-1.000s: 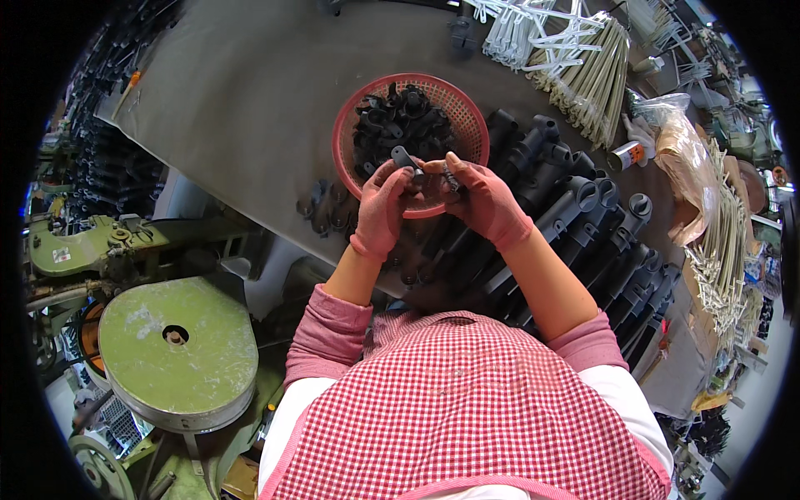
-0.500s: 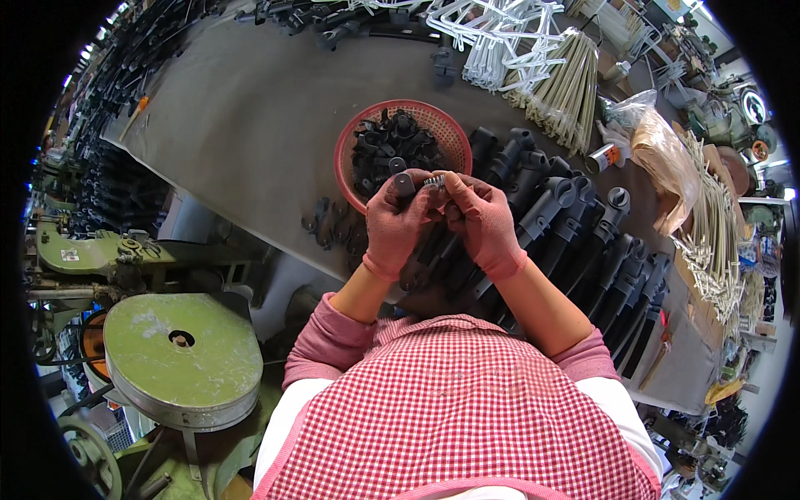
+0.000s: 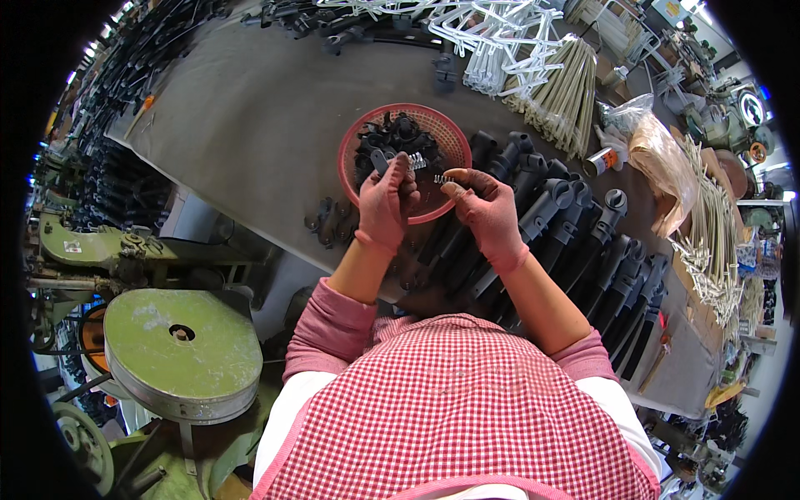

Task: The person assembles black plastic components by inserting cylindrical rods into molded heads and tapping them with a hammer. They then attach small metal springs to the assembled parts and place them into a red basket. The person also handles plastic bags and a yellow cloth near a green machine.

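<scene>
Both hands wear stained pink gloves and are over the near part of a red plastic basket (image 3: 461, 150). My left hand (image 3: 385, 204) is closed on a small black plastic part (image 3: 380, 161) with a rounded end; a metal coil spring (image 3: 417, 161) shows at its fingertips. My right hand (image 3: 490, 212) pinches another small coil spring (image 3: 442, 178) between thumb and forefinger, a short gap to the right of the left hand. Black plastic pieces (image 3: 400, 132) are heaped in the basket, with a few springs low inside it. How the left-hand spring meets the black part cannot be made out.
Black tubes with socket ends (image 3: 546, 208) lie in rows right of the basket. Loose black pieces (image 3: 329, 221) rest near the table edge. White wire frames (image 3: 492, 42) and pale rods (image 3: 558, 100) are piled at the back. A green machine (image 3: 179, 350) stands at left.
My hands were together over the basket's near rim. They have moved apart, the left slightly up and left, the right a little right, and springs now show at both hands' fingertips.
</scene>
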A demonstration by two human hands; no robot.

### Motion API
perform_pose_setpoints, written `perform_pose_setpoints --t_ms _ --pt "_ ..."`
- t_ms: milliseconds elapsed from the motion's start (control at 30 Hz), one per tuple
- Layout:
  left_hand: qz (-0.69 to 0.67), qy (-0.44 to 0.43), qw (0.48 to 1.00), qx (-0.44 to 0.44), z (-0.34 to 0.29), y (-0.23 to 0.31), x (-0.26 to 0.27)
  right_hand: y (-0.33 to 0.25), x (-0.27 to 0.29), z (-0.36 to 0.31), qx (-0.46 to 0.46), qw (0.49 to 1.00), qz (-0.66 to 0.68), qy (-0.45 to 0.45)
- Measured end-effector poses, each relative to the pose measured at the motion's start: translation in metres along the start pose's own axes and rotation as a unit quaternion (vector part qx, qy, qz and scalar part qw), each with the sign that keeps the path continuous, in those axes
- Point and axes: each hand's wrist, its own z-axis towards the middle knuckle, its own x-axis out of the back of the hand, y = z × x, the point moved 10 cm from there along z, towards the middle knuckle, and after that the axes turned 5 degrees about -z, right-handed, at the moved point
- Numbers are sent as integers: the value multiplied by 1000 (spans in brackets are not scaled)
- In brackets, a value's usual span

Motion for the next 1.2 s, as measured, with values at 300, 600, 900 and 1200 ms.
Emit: perform_pose_setpoints --t_ms 300,600,900,1200 --pt "202 -131 967 -81 9 12 -15 -6 15 4 6 998 61 2" --pt "173 -175 969 -16 -45 3 -49 -18 -8 -9 76 997 -17 -12" --pt "156 -163 973 38 -77 -23 12 45 -23 -28 -111 985 -104 -87" --pt "604 170 727 -278 -70 66 194 111 -43 -38 -279 939 83 -184"
